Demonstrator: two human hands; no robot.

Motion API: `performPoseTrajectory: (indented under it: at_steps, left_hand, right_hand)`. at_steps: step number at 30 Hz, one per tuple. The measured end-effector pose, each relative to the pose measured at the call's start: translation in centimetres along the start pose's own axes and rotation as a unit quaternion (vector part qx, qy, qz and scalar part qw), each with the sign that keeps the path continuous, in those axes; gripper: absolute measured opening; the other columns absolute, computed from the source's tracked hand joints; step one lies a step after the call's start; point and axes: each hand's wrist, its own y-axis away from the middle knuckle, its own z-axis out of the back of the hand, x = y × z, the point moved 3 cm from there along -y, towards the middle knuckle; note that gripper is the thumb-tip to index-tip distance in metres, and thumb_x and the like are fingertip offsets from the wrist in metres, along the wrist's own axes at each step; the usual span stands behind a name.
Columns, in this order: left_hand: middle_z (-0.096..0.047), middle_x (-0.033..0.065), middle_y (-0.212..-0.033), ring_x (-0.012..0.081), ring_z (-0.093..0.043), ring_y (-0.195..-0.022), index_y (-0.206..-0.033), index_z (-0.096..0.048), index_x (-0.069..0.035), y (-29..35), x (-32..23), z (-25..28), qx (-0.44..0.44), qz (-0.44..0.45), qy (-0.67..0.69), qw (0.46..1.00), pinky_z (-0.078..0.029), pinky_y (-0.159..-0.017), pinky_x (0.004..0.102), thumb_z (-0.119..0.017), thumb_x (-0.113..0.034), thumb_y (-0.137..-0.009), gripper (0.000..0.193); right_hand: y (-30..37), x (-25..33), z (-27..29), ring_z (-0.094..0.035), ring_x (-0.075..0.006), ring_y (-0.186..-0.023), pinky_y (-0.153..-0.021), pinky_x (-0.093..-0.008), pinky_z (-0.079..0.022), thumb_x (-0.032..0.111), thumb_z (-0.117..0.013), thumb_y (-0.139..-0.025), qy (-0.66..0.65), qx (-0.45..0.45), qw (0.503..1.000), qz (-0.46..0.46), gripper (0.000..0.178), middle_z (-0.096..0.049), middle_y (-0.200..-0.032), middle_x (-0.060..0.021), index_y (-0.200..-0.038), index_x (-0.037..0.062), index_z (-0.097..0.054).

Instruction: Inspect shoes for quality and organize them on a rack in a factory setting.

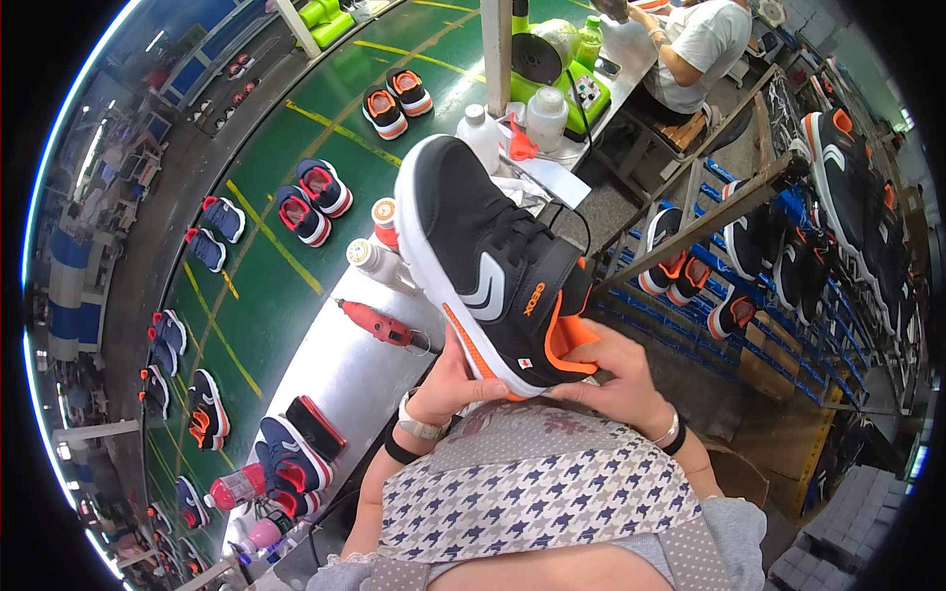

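As I watch remotely, blk shoe [483,251] juts fwd of L hand [453,388] & R hand [623,382]. Both grip its heel end

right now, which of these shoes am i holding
The central black, orange-lined shoe: it's the only one gripped by your left hand and right hand.

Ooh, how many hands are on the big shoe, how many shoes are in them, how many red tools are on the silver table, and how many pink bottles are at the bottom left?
Hands, left hand and right hand: 2
Held black shoe: 1
Red tool: 1
Pink bottles: 2
Total: 6
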Motion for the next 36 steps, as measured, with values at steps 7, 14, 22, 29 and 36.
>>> performPoseTrajectory:
  at_steps: [7,14,22,29,36]
  left_hand:
    - [-0.033,0.012,-0.136,0.0211,-0.035,-0.124,-0.137,-0.016,0.0,0.3,-2.8,3.0,0.014,0.048,-0.02,0.999,-0.026,-0.102,0.0318,-0.069,-0.02,-0.064,0.093]
    - [-0.048,0.0214,-0.122,0.0289,-0.051,-0.109,-0.13,-0.032,0.005,0.2,-1.1,5.6,0.084,0.305,0.315,0.895,-0.036,-0.097,0.0374,-0.048,-0.031,-0.076,0.066]
    - [-0.056,0.0232,-0.11,0.0298,-0.059,-0.096,-0.117,-0.045,0.011,-2.6,1.4,7.9,0.171,0.366,0.401,0.823,-0.045,-0.088,0.0359,-0.036,-0.039,-0.09,0.057]
    - [-0.048,0.0122,-0.125,0.0301,-0.052,-0.106,-0.126,-0.043,-0.009,-3.5,1.2,7.3,0.115,0.254,0.293,0.915,-0.041,-0.091,0.0442,-0.033,-0.051,-0.089,0.056]
    - [-0.032,0.0217,-0.135,0.038,-0.042,-0.115,-0.132,-0.032,-0.006,-1.2,-2.0,7.4,0.056,0.151,0.135,0.978,-0.034,-0.096,0.0465,-0.047,-0.029,-0.088,0.052]
  right_hand:
    - [2.0,-1.9,0.5,-0.061,-0.0194,-0.076,-0.068,-0.0269,-0.048,0.014,-0.073,-0.07,-0.113,0.201,0.966,-0.119,0.033,-0.063,-0.083,-0.014,-0.095,-0.0009,-0.057]
    - [1.0,-10.1,3.9,-0.055,-0.0259,-0.099,-0.082,-0.0415,-0.047,0.042,-0.037,-0.091,-0.504,-0.143,0.812,-0.258,0.041,-0.055,-0.103,-0.0156,-0.104,0.0039,-0.044]
    - [8.0,-4.9,-3.5,-0.045,-0.0226,-0.116,-0.1,-0.0329,-0.032,0.064,-0.043,-0.076,-0.65,-0.006,0.666,-0.366,0.088,-0.043,-0.129,-0.0161,-0.13,-0.0049,-0.032]
    - [9.9,-6.4,-4.7,-0.049,-0.0267,-0.112,-0.1,-0.0355,-0.034,0.022,-0.059,-0.069,-0.672,-0.157,0.655,-0.309,0.068,-0.048,-0.124,-0.0178,-0.128,-0.0041,-0.035]
    - [-6.1,-12.7,7.7,-0.051,-0.0165,-0.104,-0.088,-0.0271,-0.041,0.006,-0.053,-0.078,-0.444,-0.313,0.826,-0.15,0.057,-0.05,-0.119,-0.0088,-0.132,0.003,-0.034]
